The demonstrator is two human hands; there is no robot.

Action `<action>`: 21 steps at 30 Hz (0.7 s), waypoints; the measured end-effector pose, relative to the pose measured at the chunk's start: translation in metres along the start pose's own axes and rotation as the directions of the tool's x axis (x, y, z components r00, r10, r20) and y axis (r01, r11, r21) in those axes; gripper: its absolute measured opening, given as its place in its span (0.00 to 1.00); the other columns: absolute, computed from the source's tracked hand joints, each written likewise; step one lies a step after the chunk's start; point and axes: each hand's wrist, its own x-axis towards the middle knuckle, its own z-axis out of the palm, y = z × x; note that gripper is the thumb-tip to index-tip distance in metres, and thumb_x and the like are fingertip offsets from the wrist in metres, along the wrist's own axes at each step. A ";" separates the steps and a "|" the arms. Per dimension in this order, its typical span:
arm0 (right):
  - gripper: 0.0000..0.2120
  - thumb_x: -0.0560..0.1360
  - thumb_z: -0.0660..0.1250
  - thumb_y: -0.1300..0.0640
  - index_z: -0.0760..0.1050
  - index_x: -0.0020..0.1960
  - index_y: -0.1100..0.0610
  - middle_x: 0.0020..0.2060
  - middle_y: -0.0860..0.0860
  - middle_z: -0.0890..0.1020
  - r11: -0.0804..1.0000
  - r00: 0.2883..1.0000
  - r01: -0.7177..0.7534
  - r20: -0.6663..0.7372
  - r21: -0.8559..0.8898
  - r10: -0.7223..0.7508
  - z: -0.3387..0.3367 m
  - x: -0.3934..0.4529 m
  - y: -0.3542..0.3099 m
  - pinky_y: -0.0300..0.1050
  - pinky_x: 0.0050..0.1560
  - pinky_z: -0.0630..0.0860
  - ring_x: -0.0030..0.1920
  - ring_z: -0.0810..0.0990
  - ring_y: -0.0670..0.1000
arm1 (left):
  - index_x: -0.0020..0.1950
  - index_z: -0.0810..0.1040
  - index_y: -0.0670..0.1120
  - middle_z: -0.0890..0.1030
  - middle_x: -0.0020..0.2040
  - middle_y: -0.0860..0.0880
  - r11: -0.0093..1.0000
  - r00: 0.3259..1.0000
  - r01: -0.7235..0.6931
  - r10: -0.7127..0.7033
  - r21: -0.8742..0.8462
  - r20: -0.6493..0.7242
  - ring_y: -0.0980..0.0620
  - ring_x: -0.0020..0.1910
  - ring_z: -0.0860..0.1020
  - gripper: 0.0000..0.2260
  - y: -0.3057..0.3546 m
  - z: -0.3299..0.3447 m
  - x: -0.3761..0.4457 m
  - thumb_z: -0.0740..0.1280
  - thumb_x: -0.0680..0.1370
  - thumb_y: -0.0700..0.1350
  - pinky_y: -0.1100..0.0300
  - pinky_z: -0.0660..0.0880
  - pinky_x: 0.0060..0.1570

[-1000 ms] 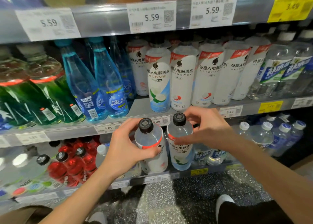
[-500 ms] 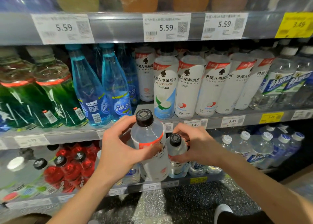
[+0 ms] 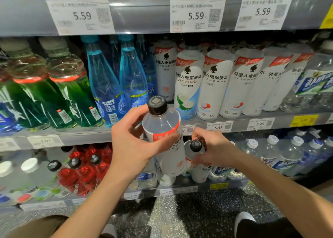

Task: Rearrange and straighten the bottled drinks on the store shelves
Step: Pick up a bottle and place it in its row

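Between the middle and lower shelves, my left hand (image 3: 133, 144) grips a white-sleeved electrolyte bottle (image 3: 164, 140) clear of any shelf, thumb and fingers curled round its shoulder just under the black cap (image 3: 157, 104), the bottle leaning slightly with its base near the lower shelf edge (image 3: 182, 188). Just beside it, my right hand (image 3: 216, 150) pinches the neck of a second black-capped bottle (image 3: 197, 158), which is low at the front of the lower shelf; whether its base is resting there I cannot tell, since the first bottle hides it. Judging by the row of matching white bottles (image 3: 214, 86) standing upright and facing forward on the middle shelf (image 3: 239, 124), most of that brand looks tidy already, and these two seem to be strays that belong up there, so I take the job as partly done with both placements left. The red bottles (image 3: 84, 173) at lower left lean unevenly and may need squaring too. The held bottle is smooth plastic, clear and domed above a matte shrink sleeve with a red band, and its ridged cap carries a printed code. The blue bottles (image 3: 133, 79) taper tall and glossy; the green bottles (image 3: 70, 93) are broad and shiny.
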 end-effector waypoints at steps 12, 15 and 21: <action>0.26 0.62 0.81 0.55 0.62 0.40 0.49 0.31 0.48 0.75 0.975 0.990 0.112 -0.060 -0.190 -0.125 0.033 0.013 0.024 0.49 0.35 0.71 0.34 0.75 0.55 | 0.57 0.81 0.45 0.84 0.51 0.49 0.997 0.999 -0.027 0.030 0.072 -0.039 0.56 0.50 0.82 0.25 -0.001 -0.013 0.002 0.83 0.62 0.48 0.65 0.76 0.49; 0.24 0.64 0.80 0.56 0.63 0.41 0.50 0.33 0.51 0.77 0.976 0.995 0.067 -0.063 -0.208 -0.081 0.040 0.013 0.029 0.49 0.36 0.71 0.37 0.75 0.56 | 0.56 0.81 0.49 0.84 0.50 0.48 0.996 0.999 -0.028 0.031 0.080 -0.041 0.55 0.50 0.82 0.23 -0.001 -0.013 0.001 0.83 0.63 0.48 0.65 0.76 0.49; 0.18 0.68 0.78 0.59 0.68 0.45 0.52 0.42 0.49 0.79 0.979 0.998 -0.029 0.049 -0.201 0.040 0.057 0.017 0.042 0.51 0.46 0.78 0.44 0.78 0.51 | 0.55 0.82 0.48 0.83 0.50 0.45 0.999 0.999 -0.010 0.011 0.042 -0.034 0.53 0.50 0.82 0.23 0.000 -0.011 0.001 0.82 0.63 0.48 0.63 0.76 0.48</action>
